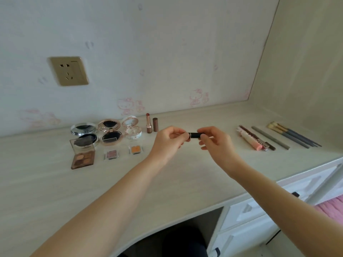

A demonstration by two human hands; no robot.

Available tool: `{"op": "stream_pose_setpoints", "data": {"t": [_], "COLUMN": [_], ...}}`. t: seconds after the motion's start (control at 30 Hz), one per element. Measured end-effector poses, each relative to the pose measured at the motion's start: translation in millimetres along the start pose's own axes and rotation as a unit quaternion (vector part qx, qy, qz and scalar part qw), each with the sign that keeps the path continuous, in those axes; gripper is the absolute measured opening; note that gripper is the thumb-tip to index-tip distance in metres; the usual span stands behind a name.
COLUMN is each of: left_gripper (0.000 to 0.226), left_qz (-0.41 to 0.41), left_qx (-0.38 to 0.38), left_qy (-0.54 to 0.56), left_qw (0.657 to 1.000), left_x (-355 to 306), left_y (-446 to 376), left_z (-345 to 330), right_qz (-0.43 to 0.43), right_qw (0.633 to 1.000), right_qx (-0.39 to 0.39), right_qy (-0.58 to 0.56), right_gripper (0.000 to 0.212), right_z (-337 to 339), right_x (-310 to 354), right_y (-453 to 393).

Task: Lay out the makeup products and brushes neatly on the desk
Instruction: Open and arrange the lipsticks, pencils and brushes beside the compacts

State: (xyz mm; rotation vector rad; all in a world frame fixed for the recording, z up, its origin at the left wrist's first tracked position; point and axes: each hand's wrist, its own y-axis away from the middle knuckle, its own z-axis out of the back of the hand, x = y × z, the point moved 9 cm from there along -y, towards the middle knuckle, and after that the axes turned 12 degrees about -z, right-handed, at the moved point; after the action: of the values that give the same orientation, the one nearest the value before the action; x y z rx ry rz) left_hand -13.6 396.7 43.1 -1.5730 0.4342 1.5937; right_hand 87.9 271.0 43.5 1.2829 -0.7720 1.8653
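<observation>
Both hands hold 1 short black lipstick tube (194,135) with a thin gold ring above the pale desk (185,182). The left hand (168,140) pinches its left end, the right hand (216,143) curls around its right end. It is just right of the uncapped brown lipstick (148,123).

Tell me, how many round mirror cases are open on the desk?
3, side by side near the wall: a silver compact on the left, a rose-gold compact in the middle, and a white flowery compact on the right. None looks hidden.

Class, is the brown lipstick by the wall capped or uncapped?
Uncapped: the lipstick stands upright with its bullet exposed, and its cap stands beside it.
</observation>
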Motion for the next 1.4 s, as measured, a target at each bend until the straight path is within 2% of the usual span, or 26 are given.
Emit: {"op": "stream_pose_setpoints", "data": {"t": [0.27, 0.43, 0.57, 0.7, 0.77, 0.83, 0.9, 0.97, 1.13, 1.23, 1.4], "left_gripper": [0.01, 0.013, 0.025, 0.023, 0.032, 0.04, 0.037, 0.033, 0.024, 0.025, 0.026], "left_qz": [0.005, -0.043, -0.138, -0.177, -0.194, -0.213, -0.23, -0.238, -0.225, -0.235, -0.22], "left_qx": [-0.017, -0.014, 0.007, 0.047, 0.07, 0.085, 0.094, 0.095, 0.12, 0.125, 0.125], "left_qy": [-0.117, -0.241, -0.391, -0.473, -0.52, -0.558, -0.573, -0.566, -0.515, -0.51, -0.486], "left_qw": [0.993, 0.969, 0.91, 0.862, 0.829, 0.797, 0.781, 0.784, 0.818, 0.818, 0.836], "left_x": [16, 21, 12, 13, 15, 19, 22, 21, 19, 13, 13], "left_y": [43, 65, 77, 78, 78, 79, 81, 83, 86, 87, 84], "left_z": [92, 124, 126, 119, 114, 110, 107, 106, 107, 109, 115], "right_qz": [0.059, 0.117, 0.147, 0.16, 0.159, 0.191, 0.214, 0.224, 0.254, 0.259, 0.262], "right_qw": [0.987, 0.975, 0.975, 0.971, 0.97, 0.961, 0.954, 0.953, 0.947, 0.947, 0.951], "right_qx": [0.07, 0.086, 0.086, 0.083, 0.079, 0.07, 0.07, 0.07, 0.059, 0.066, 0.073], "right_qy": [0.131, 0.167, 0.144, 0.155, 0.167, 0.19, 0.197, 0.191, 0.188, 0.178, 0.149], "right_gripper": [0.019, 0.019, 0.019, 0.021, 0.025, 0.025, 0.024, 0.023, 0.021, 0.021, 0.022], "right_z": [-93, -136, -154, -165, -165, -166, -167, -167, -165, -165, -162], "right_x": [15, 20, 28, 27, 25, 29, 33, 34, 39, 40, 42], "right_y": [37, 51, 60, 65, 67, 71, 75, 77, 83, 85, 85]}}
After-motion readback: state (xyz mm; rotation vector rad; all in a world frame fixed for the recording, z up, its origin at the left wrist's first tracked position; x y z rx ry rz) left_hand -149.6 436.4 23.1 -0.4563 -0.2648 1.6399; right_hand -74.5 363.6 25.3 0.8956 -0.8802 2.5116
